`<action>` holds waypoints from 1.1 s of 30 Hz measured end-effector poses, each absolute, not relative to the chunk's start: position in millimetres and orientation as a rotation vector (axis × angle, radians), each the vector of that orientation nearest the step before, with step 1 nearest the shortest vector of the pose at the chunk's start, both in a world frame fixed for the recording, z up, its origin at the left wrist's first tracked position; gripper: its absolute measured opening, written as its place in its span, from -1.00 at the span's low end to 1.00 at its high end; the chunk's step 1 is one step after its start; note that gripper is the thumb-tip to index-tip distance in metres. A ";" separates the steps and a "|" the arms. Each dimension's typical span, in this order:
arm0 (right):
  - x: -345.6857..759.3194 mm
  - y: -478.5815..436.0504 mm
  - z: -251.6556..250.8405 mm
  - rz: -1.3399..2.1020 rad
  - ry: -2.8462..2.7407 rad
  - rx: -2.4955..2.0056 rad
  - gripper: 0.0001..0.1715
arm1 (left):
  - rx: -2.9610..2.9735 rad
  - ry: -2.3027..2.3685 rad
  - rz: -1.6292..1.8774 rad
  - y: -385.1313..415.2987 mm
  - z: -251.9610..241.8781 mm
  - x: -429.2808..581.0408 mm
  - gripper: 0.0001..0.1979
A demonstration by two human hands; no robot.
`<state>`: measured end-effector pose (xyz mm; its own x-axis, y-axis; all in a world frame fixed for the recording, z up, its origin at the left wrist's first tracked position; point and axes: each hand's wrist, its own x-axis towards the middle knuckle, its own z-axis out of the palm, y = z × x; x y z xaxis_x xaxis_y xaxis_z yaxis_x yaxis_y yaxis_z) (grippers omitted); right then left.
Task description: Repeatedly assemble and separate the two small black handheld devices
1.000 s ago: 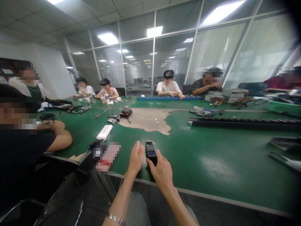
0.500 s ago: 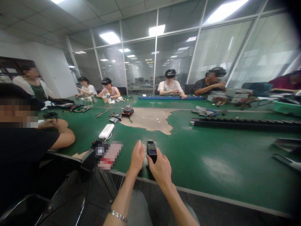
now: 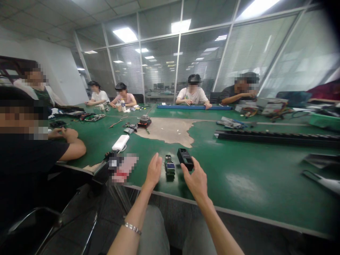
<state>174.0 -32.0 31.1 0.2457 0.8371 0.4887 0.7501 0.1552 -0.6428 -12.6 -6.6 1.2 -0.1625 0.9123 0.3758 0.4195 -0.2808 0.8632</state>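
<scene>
A small circuit board assembly (image 3: 169, 165) with a blue-violet screen stands on the green table between my hands. My right hand (image 3: 196, 177) grips a black plastic housing (image 3: 185, 159) with cut-out openings, tilted just to the right of the board. Thumb and fingers hold the housing by its near end. Left of the board, my left hand (image 3: 154, 171) rests with its fingers stretched out and holds nothing. A gap shows between that hand and the board.
A white power bank (image 3: 120, 142) with a cable lies left, near a blurred-out pinkish item (image 3: 126, 168). Ahead is a bare brown patch (image 3: 170, 129) with a red-and-grey device (image 3: 144, 121). A long black rail (image 3: 276, 138) lies right. Several people sit around the table (image 3: 252, 170).
The black housing has come off the circuit board and moved right with my right hand. The board now stands exposed on the table. My left hand has barely moved.
</scene>
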 end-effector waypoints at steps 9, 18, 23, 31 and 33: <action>189.2 -32.6 -3.9 0.098 -1.517 -1.702 -0.29 | 1.637 1.512 1.435 -7.6 1.4 -12.5 -0.40; 191.1 -35.0 -15.1 -0.030 -1.560 -1.643 -0.09 | 1.612 1.497 1.458 -7.8 0.8 -12.3 -0.46; 191.7 -35.3 -14.2 -0.001 -1.521 -1.644 -0.05 | 1.546 1.478 1.525 -7.7 1.7 -16.6 -0.54; 191.0 -34.5 -14.8 0.007 -1.572 -1.689 -0.05 | 1.646 1.496 1.551 -11.7 7.1 -17.4 -0.58; 190.8 -34.3 -14.2 -0.004 -1.594 -1.688 -0.13 | 1.626 1.510 1.543 -10.1 4.5 -16.2 -0.56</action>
